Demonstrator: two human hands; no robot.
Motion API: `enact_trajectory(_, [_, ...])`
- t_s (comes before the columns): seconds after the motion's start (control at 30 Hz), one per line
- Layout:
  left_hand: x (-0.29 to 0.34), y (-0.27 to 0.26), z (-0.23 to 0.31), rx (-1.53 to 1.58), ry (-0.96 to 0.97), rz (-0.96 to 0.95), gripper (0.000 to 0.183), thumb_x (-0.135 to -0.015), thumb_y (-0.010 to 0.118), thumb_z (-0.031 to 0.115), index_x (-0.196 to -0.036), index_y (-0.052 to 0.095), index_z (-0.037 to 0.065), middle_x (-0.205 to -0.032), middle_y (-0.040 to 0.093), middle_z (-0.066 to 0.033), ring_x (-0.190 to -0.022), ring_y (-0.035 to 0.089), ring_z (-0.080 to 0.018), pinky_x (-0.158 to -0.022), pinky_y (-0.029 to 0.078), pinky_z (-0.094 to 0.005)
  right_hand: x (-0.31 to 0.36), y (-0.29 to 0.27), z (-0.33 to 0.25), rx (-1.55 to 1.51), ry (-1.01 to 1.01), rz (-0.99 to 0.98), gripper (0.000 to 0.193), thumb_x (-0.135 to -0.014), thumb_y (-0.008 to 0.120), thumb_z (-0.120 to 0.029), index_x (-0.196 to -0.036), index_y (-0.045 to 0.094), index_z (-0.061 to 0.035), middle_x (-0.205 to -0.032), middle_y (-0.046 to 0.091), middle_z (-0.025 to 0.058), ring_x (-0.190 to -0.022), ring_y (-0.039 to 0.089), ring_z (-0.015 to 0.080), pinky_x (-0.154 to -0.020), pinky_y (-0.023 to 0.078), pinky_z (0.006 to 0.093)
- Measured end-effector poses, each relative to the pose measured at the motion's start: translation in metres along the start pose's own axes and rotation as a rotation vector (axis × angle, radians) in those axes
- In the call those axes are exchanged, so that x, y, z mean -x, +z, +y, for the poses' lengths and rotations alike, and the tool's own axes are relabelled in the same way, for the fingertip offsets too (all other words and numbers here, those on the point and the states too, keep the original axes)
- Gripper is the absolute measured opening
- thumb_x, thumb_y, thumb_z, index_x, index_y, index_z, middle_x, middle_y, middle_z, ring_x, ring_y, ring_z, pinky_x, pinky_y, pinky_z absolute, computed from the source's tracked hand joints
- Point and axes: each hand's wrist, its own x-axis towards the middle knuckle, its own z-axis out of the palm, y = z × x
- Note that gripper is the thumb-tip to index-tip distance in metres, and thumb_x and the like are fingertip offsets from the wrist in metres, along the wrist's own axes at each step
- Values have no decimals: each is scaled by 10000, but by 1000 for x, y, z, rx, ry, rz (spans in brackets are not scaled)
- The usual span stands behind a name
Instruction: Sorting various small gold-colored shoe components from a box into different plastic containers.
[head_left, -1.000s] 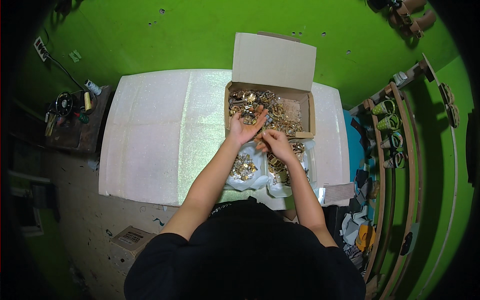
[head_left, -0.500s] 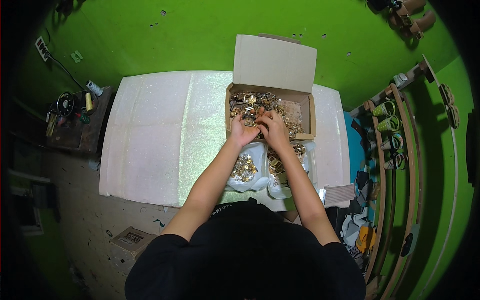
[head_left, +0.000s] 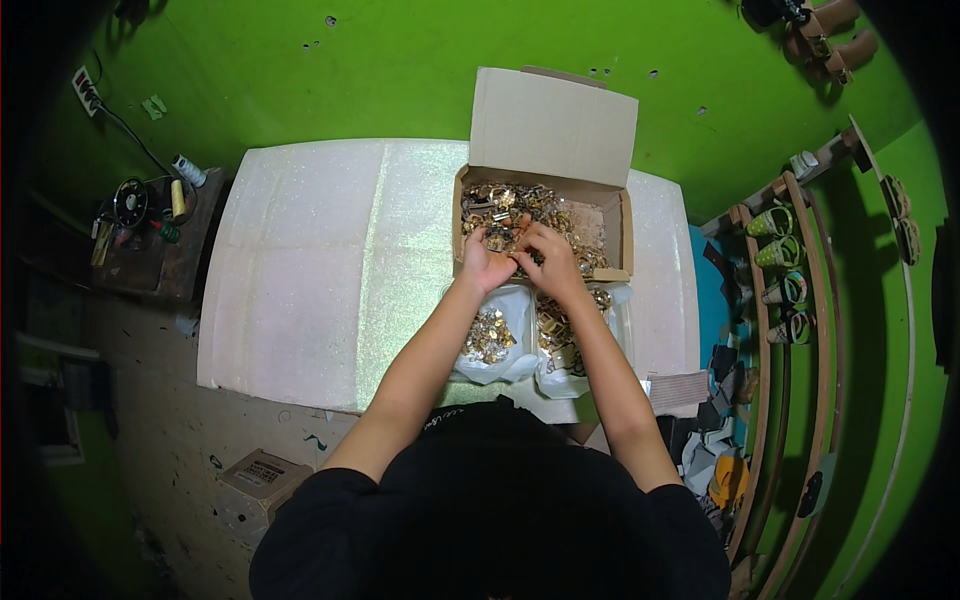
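Note:
Over the near side of an open cardboard box [head_left: 625,225] my two hands meet. The box holds a heap of small gold and silver metal pieces [head_left: 515,200], some looking like buckles. My left hand [head_left: 487,265] is cupped palm up, its fingers curled; small metal shows between thumb and fingers, but what rests in it is unclear. Against its fingers, my right hand [head_left: 550,260] is closed in a pinch, and whatever it grips is too small to name. Closer to me stand two plastic-lined trays: the left tray [head_left: 520,362] with small shiny pieces, the right tray [head_left: 565,385] with gold buckles, partly behind my right forearm.
The box's raised lid [head_left: 550,125] stands toward the green wall. A shimmering whitish cover [head_left: 290,270] spreads over the table. On the right, a wooden rack [head_left: 790,230] holds sandals; scraps [head_left: 710,455] lie below. A small dark table [head_left: 150,260] with thread spools stands left.
My hands stay together over the box, with only slight movement of the right fingers. The whole view has shifted a little.

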Motion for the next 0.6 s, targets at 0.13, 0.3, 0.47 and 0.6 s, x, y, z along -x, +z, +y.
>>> enact_trajectory(0.13, [3,7,-3,4,13,15,373,-874,207,320,-926,430,25,-1096,489,-208,-1116,406,-344,-954,316,-455,3,-3,-4,-323,258,28,97,-682,639,-73,-739,578,-24,-699,574,52,-589,524,128,-544,405,242])
enact_trajectory(0.3, [3,8,-4,10,12,26,369,-879,199,322,-930,422,33,-1110,482,-207,-1118,405,-341,-944,317,-475,7,1,0,-657,584,46,111,-699,663,-61,-727,569,-10,-683,569,6,-573,480,32,-517,381,178])
enact_trajectory(0.47, [3,5,-2,13,18,16,368,-883,192,326,-932,417,38,-1113,481,-204,-1117,405,-341,-941,318,-483,9,5,-5,-927,553,184,158,-679,673,8,-798,568,18,-748,587,32,-647,531,59,-586,435,184])
enact_trajectory(0.6, [7,11,-6,-1,17,23,362,-885,191,323,-928,409,37,-1115,478,-210,-1124,402,-348,-932,327,-484,14,0,-5,-946,563,140,182,-685,665,16,-844,579,32,-786,595,51,-682,545,71,-630,450,190])
